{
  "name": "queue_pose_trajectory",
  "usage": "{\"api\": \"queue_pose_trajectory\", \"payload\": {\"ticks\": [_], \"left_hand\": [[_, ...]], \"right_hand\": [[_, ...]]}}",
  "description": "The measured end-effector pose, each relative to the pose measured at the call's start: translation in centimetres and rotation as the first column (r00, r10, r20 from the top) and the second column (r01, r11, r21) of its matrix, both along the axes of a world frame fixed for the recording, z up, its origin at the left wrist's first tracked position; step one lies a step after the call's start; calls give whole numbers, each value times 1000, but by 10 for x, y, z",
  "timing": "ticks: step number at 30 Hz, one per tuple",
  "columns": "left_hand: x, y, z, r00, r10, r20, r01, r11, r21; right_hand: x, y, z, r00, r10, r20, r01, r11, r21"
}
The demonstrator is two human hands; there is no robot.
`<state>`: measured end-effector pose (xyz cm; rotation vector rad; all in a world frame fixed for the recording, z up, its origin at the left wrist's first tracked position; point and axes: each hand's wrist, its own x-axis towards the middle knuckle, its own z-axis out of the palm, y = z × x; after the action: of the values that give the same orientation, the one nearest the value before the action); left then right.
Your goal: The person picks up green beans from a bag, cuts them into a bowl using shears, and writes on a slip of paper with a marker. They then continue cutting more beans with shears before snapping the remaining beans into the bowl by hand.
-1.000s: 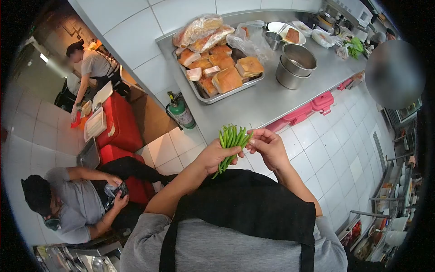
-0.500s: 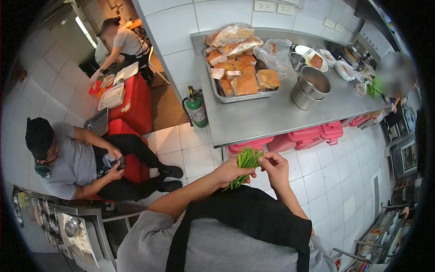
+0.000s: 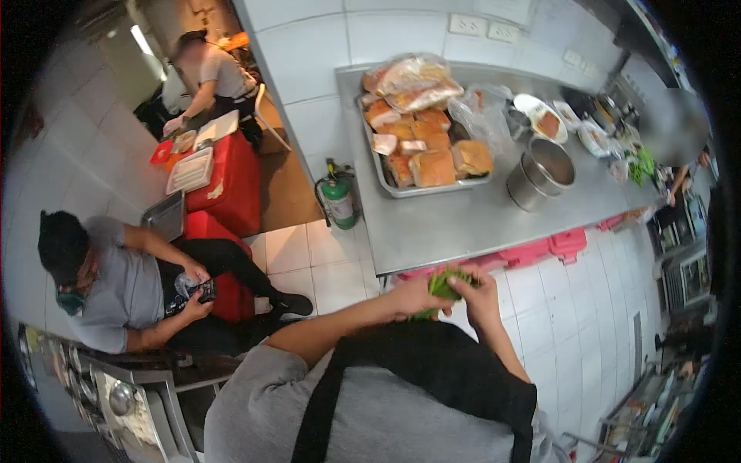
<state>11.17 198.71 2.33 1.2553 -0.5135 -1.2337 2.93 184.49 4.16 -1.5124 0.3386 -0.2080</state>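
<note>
A bunch of green beans (image 3: 445, 284) is held in front of my black apron, just off the near edge of the steel table. My left hand (image 3: 414, 299) is wrapped round the bunch. My right hand (image 3: 476, 292) touches its upper end with the fingers pressed together over the beans. Both hands are close to each other, and the fingers partly hide the bunch. Some blur covers the beans and fingertips.
The steel table (image 3: 432, 231) bears a tray of browned meat pieces (image 3: 432, 166), steel pots (image 3: 540, 174) and plastic bags. A fire extinguisher (image 3: 338, 199) stands left of it. One person (image 3: 123, 278) sits at the left with a phone; another works behind at red coolers (image 3: 235, 181).
The view has tilted, so the table and tray appear lower and slightly right. My right hand has moved over the top of the beans, covering more of them.
</note>
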Motion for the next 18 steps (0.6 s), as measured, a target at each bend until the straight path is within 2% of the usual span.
{"api": "queue_pose_trajectory", "payload": {"ticks": [1, 2, 4, 6, 8, 12, 17, 18], "left_hand": [[10, -1, -1, 1000, -9, -9, 9, 1000, 2], [17, -2, -2, 999, -29, -23, 29, 1000, 7], [33, -2, 2, 994, 9, -110, -18, 996, -88], [48, 0, 16, 990, 19, -137, -33, 994, -103], [61, 3, 23, 989, 29, -147, -45, 993, -107], [83, 8, 27, 993, -21, -118, 7, 993, -114], [103, 10, 18, 997, -63, -49, 55, 987, -151], [106, 11, 19, 998, -64, -13, 62, 990, -126]], "right_hand": [[6, 1, 3, 999, -31, 24, 31, 999, -27], [15, -3, 4, 1000, 18, 23, -19, 999, 43], [32, -7, 5, 999, 44, 1, -43, 972, 229], [44, -8, 27, 995, 68, 67, -87, 930, 356], [53, -12, 41, 994, 24, 110, -55, 955, 291], [65, -9, 57, 988, -6, 152, 17, 997, -71], [77, 2, 72, 986, 7, 166, 71, 885, -459], [80, 4, 75, 992, 14, 129, 49, 880, -472]]}}
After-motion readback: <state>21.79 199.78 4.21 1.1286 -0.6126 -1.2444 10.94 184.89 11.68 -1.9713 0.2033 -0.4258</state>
